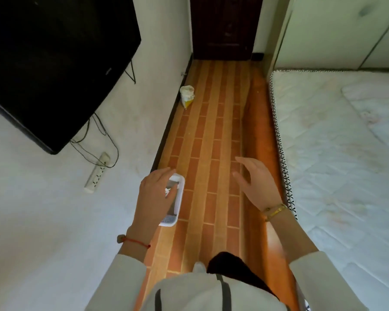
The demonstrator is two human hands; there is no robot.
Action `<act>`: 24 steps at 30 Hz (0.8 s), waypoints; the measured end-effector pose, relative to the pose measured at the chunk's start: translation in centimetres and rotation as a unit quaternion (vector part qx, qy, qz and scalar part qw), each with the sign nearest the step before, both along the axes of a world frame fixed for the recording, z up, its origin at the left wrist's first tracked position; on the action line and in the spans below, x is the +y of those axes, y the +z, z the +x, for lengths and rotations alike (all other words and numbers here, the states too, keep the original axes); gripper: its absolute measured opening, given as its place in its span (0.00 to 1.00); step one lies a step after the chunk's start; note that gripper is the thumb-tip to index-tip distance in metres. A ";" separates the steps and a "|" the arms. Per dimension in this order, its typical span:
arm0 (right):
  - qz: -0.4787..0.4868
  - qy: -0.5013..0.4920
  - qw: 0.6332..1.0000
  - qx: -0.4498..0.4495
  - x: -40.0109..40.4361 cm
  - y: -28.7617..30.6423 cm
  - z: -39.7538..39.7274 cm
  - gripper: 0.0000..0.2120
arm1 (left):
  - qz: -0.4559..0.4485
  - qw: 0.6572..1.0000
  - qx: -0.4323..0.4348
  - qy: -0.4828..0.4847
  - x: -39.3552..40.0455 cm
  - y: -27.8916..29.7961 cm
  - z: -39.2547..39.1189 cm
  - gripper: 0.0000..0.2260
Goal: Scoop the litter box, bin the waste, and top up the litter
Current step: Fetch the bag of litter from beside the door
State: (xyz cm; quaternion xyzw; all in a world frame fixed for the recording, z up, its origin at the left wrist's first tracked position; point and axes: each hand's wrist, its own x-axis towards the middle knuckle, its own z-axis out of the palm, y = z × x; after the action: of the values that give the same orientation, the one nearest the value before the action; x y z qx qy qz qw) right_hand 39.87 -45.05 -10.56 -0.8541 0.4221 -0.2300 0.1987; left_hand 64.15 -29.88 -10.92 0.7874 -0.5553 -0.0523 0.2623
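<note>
Mattress (337, 153) fills the right side, quilted white, patterned edge trim facing the aisle. Wardrobe doors (346, 30) stand behind it. White wall on the left carries a black TV (50, 59), cables hanging from it to a white power strip (97, 173) fixed on the wall below. Between wall and bed runs a strip of orange-brown tiled floor (211, 131), ending at a dark door (225, 28).

Person stands in that aisle, white sleeves, both arms out in front.

Litter box (176, 198): white rectangular tray on the floor, tight against the left wall's skirting, just under the left hand. Grey contents visible inside; detail too blurred to call. Something grey and perforated shows at its near end.

Litter bag (187, 95): white and yellow, top open, upright against the same wall further down the aisle, well apart from the tray.

Left hand (155, 194): above the tray, fingers extended, grip released, holding nothing; contact with tray not determinable. Red cord on the wrist.

Right hand (254, 185): over bare floor near the bed edge, fingers spread, grip released, empty. Gold bracelet (275, 211) on the wrist.
</note>
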 end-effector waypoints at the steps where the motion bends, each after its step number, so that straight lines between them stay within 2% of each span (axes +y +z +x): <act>1: 0.003 -0.014 1.000 0.007 -1.3 -0.1 0.4 0.19 | 0.007 1.000 0.006 -0.009 -1.9 0.1 0.8 0.19; 4: 0.017 -0.041 0.999 0.026 -5.5 -0.5 1.6 0.18 | 0.025 0.999 0.012 -0.026 -7.8 0.4 2.9 0.21; 11: 0.047 -0.091 0.994 0.023 -18.2 -2.1 4.8 0.17 | 0.023 0.998 0.031 -0.045 -23.1 -0.2 6.8 0.17; 19: 0.030 -0.079 0.996 0.023 -39.8 -0.1 8.6 0.16 | 0.024 0.996 0.082 -0.006 -43.5 0.8 10.5 0.17; 24: 0.025 -0.058 0.998 0.028 -52.1 1.4 12.0 0.16 | 0.012 0.996 0.083 0.010 -54.4 1.7 13.6 0.16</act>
State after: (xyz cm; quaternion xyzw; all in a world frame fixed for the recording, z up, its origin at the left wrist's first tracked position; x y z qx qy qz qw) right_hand 51.83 -97.17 -9.12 -0.8288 0.4822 -0.2066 0.1945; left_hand 77.70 -84.31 -9.21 0.7888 -0.5232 -0.1214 0.2988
